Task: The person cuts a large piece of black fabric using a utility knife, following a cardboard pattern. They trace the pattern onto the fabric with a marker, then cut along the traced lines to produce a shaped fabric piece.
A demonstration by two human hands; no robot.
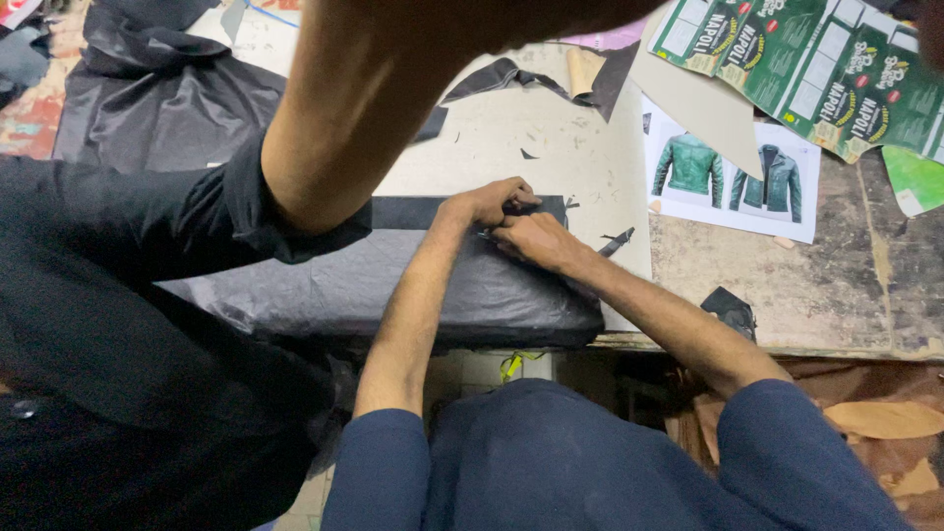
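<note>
My left hand [489,203] and my right hand [532,239] meet over a black leather piece [413,280] that lies on the worktable [551,138] and droops over its front edge. The left fingers pinch a darker black strip [408,212] along the piece's far edge. My right hand is curled into a fist just below, and a thin pale tool tip [483,233] pokes out of it to the left. Both my forearms come out of navy blue sleeves at the bottom.
Another person in a black shirt [118,295] stands at my left, their bare arm [344,108] reaching across the top. A printed sheet showing two green jackets [733,177], green cartons [816,69], black scraps [730,310] and more black material [157,98] lie around.
</note>
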